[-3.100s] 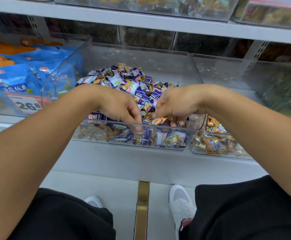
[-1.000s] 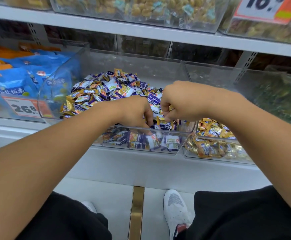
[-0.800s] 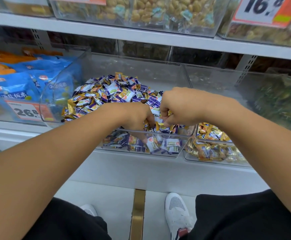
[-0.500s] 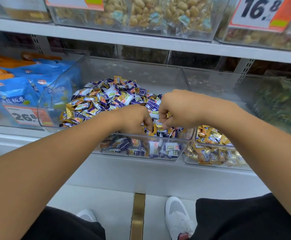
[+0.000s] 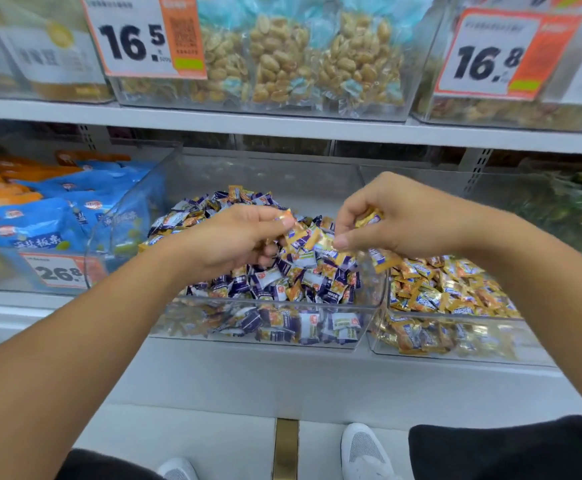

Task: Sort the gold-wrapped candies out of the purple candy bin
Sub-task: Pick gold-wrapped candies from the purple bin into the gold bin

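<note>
White metal shelving [image 5: 282, 131] fills the far side, a perforated upright [image 5: 475, 169] behind it. Below, pale floor tiles [image 5: 185, 441] meet at a brass strip [image 5: 285, 448]. Light is even.

a price tag [image 5: 144, 34] on the upper shelf's left bin reads "16.5". another price tag [image 5: 497, 55] toward the shelf's right end reads "16.8". a lower-shelf tag [image 5: 59, 273] shows "26.8". blue snack bags [image 5: 36, 233] carry "海盐板栗".

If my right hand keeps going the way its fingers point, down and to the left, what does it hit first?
Most likely the heap of purple candies in the middle bin; the right hand, holding gold-wrapped candies, hovers just above them. Depth is uncertain.
</note>
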`<state>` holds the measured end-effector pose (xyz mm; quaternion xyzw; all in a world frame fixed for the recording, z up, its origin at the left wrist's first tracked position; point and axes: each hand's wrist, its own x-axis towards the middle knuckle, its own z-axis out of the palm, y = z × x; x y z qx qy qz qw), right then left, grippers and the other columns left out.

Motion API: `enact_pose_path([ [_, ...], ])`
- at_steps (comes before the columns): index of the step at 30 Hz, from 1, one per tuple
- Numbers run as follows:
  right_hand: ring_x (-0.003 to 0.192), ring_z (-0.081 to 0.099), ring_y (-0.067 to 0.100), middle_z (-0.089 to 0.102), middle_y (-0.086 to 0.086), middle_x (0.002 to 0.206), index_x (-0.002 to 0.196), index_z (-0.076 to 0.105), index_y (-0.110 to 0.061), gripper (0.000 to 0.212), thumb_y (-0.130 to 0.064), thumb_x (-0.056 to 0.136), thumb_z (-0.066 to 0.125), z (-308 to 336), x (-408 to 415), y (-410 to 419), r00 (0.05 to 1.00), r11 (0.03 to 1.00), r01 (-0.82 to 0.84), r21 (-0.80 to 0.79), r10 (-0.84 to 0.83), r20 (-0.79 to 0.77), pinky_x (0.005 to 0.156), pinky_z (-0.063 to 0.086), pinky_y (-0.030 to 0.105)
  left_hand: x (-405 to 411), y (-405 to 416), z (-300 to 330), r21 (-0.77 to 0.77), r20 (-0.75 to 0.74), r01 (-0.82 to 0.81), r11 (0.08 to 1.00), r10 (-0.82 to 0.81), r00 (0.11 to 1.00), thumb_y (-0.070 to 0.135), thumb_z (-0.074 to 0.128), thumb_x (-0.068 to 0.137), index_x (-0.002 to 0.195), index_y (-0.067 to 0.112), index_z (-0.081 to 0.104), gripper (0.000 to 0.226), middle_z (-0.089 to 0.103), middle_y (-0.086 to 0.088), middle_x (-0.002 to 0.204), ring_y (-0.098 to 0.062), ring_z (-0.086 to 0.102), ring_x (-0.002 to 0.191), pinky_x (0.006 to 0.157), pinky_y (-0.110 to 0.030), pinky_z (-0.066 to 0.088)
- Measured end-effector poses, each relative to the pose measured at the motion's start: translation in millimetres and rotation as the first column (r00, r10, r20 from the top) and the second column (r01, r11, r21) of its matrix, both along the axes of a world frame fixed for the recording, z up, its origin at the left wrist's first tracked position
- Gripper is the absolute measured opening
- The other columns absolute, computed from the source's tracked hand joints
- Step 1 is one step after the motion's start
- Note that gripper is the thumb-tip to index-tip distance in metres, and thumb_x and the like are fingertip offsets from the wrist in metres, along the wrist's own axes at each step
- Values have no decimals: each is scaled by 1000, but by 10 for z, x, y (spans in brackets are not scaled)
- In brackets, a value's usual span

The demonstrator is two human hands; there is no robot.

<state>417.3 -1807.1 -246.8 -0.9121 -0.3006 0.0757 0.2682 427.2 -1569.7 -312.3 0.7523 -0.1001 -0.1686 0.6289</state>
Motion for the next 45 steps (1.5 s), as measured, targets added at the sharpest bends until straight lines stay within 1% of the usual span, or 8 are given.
enact_pose_path([
  [9, 39, 41, 1, 49, -1, 68, 89, 58, -18, 16, -20, 78, 69, -406, 329, -822, 567, 661, 660, 356, -128, -814, 31, 33, 10, 173, -865, 505, -131, -58, -45, 990, 37, 998, 19, 56, 100, 103, 6, 66, 17, 69, -16, 96, -14, 70, 68, 53, -16, 55],
  [20, 103, 69, 43, 68, 25, 118, 119, 64, -8, 33, -14, 87, 69, -459, 182, -1361, 522, 394, 810, 433, -150, -840, 89, 57, 49, 322, -1472, 402, 78, 276, 172, 982, -188, 943, 13, 40, 106, 130, 22, 59, 32, 56, 3, 139, -6, 52, 127, 98, -21, 50],
  [24, 96, 70, 33, 68, 22, 122, 118, 67, -5, 40, -38, 100, 53, -439, 260, -1445, 516, 344, 829, 441, -165, -841, 91, 57, 48, 352, -1381, 319, 172, 512, 28, 985, -114, 852, 18, 45, 105, 120, 31, 68, 30, 67, 14, 123, -1, 60, 115, 101, -27, 48],
  [28, 115, 57, 39, 57, 24, 136, 137, 54, -6, 86, -76, 93, 30, -434, 334, -1514, 514, 262, 833, 487, -42, -857, 103, 46, 57, 336, -1219, 199, 144, 636, -167, 975, 38, 771, 18, 51, 102, 109, 29, 71, 24, 71, 14, 98, 7, 61, 71, 64, -11, 44],
  [33, 143, 37, 27, 43, 6, 154, 142, 54, -23, 89, -85, 87, 21, -198, 187, -1249, 634, 574, 738, 353, -413, -654, 118, 18, 56, 416, -892, 74, 374, 564, -96, 922, -144, 813, 22, 63, 96, 110, 27, 71, 17, 71, 16, 104, 7, 64, 95, 87, -19, 51],
  [35, 124, 57, 18, 63, 1, 134, 120, 69, -25, 67, -76, 92, 35, -107, 53, -1013, 770, 753, 634, 176, -592, -240, 112, 36, 45, 431, -728, 13, 564, 493, -16, 825, -322, 808, 25, 71, 90, 105, 27, 72, 15, 72, 16, 100, 6, 65, 93, 87, -26, 56],
  [38, 89, 64, 8, 73, -8, 95, 97, 75, -27, 21, -43, 94, 61, -29, -149, -460, 888, 962, 260, 81, -271, 372, 84, 52, 31, 404, -378, -43, 688, 417, 17, 725, -415, 809, 31, 78, 83, 105, 28, 72, 22, 71, 17, 94, 4, 65, 85, 81, -26, 56],
  [45, 83, 67, 14, 65, -16, 84, 114, 72, -33, 35, -13, 85, 73, -494, 144, 483, 974, 829, -194, -524, 100, -203, 78, 59, 34, 336, 192, -147, 830, 299, 20, 558, -474, 828, 39, 86, 72, 111, 37, 64, 46, 63, 24, 100, 7, 56, 94, 82, -19, 44],
])
